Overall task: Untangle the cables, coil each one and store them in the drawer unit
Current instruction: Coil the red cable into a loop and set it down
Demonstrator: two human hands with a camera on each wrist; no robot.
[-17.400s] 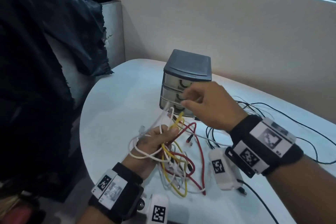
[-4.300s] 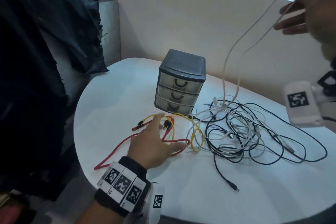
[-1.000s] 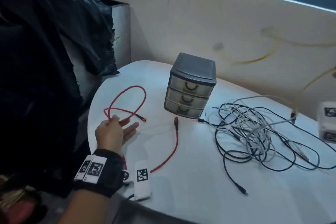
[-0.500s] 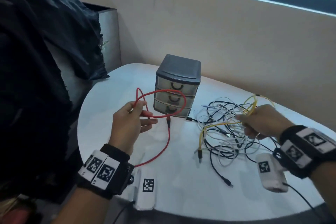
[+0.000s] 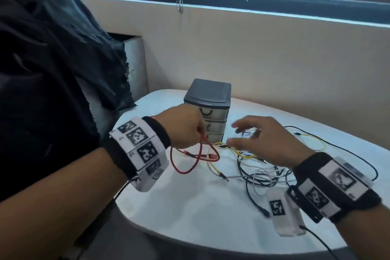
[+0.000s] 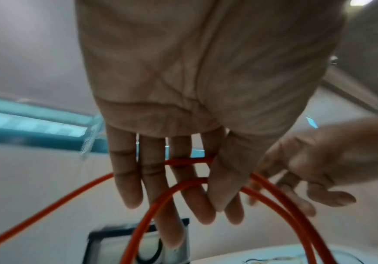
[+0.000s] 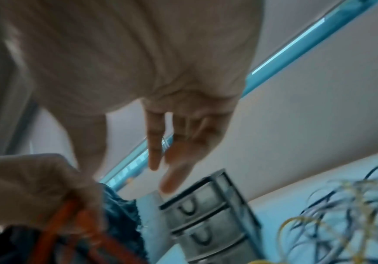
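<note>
A person's left hand [image 5: 183,126] pinches loops of the red cable [image 5: 190,158], thumb pressing the strands against the fingers [image 6: 176,187], just in front of the drawer unit [image 5: 207,112], whose drawers look closed. The right hand [image 5: 266,141], fingers spread and holding nothing, hovers over the tangled cables [image 5: 261,171] on the table [image 5: 190,207] to the right. Judging by this, coiling has barely begun; nothing appears stored.

drawer unit [image 5: 207,112]: matt grey plastic | red cable [image 5: 185,160]: braided | table [image 5: 190,207]: smooth white
</note>
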